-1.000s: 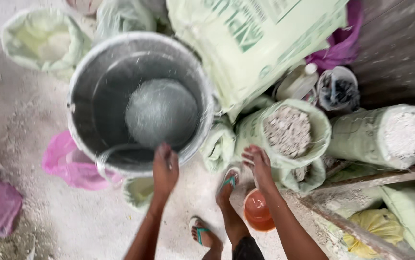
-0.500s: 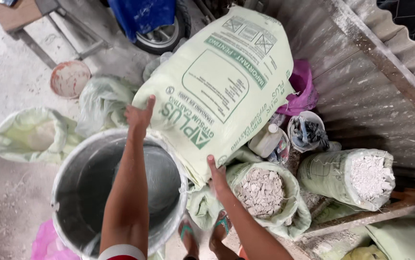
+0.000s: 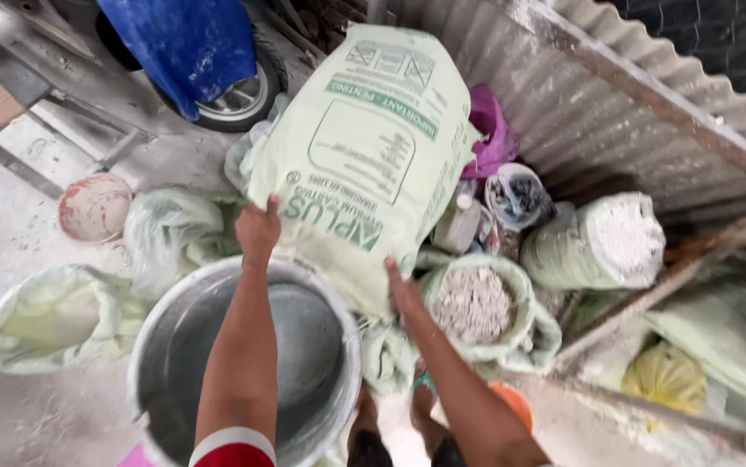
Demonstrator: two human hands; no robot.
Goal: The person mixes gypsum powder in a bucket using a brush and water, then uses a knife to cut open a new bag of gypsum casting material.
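Both hands, left hand (image 3: 258, 229) and right hand (image 3: 401, 290), fingers grasping a full pale-green sack (image 3: 364, 156) above a grey-coated metal bucket (image 3: 165, 346); beside it, an open bag (image 3: 475, 304) of white lumps.

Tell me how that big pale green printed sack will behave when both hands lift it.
The sack looks full and bulging, so probably heavy. Its woven skin creases near the left hand, so it may sag between grips. The right hand holds only the lower edge above the metal bucket; the smooth surface could slip.
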